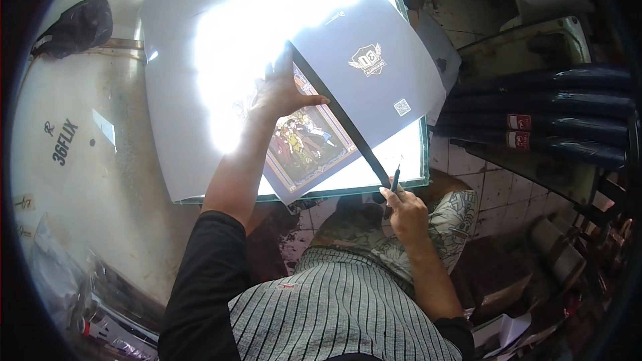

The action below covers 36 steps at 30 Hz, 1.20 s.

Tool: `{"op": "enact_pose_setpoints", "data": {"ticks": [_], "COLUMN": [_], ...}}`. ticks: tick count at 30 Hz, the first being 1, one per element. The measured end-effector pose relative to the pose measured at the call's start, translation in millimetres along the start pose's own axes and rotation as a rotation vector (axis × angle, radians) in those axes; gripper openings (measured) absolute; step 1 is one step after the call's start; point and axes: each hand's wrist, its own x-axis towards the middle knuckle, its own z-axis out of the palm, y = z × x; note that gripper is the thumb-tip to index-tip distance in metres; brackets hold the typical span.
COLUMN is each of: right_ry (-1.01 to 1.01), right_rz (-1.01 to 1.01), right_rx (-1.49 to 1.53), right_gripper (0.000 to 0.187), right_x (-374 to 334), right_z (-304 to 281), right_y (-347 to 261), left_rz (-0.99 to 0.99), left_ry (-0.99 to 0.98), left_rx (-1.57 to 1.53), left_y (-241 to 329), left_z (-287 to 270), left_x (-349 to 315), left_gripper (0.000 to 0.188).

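Observation:
A printed sheet (341,150) lies on a brightly glowing glass light table (425,154). Its left part carries a framed picture of several figures (304,144); the dark blue right part (348,40) has a winged shield emblem. Between them a long black ruler-like strip (341,115) slants down to the right. My left hand (284,93) presses flat on the picture side, fingers stretched out, thumb resting on the strip. Glare washes out its fingertips. At the strip's lower end, my right hand (406,212) is closed around a slim dark pen-shaped tool (396,177), its thin tip pointing up.
Large pale sheets (174,93) lie under the print's left side. A dark plastic bag (83,27) rests on the whitish surface (100,207) at left. Several dark blue rolls (548,103) stand to the right, with a cardboard box (498,277) lower right.

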Motion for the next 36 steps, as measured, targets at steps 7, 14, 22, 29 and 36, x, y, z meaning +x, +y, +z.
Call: {"op": "enact_pose_setpoints", "data": {"ticks": [7, 14, 22, 29, 36], "right_ry": [-0.045, -0.042, 0.025, 0.298, 0.067], "right_rz": [0.029, 0.041, -0.011, 0.085, -0.115], "right_rx": [0.02, 0.024, 0.045, 0.584, 0.864], "right_gripper": [0.028, 0.027, 0.023, 0.024, 0.015], "right_x": [-2, 0, 6, 91, 318], "right_z": [0, -3, -5, -49, 2], "right_y": [0, 0, -4, 6, -56], "left_rz": [-0.011, -0.002, -0.008, -0.072, -0.099], "left_ry": [-0.006, -0.006, -0.016, -0.057, -0.103], "left_rx": [0.023, 0.02, -0.042, -0.03, -0.033], "left_y": [-2, 0, -1, 10, 11], "left_z": [1, 2, -8, -21, -24], "left_x": [1, 2, -5, -9, -8], "left_gripper": [0.156, 0.157, 0.158, 0.157, 0.155]}}
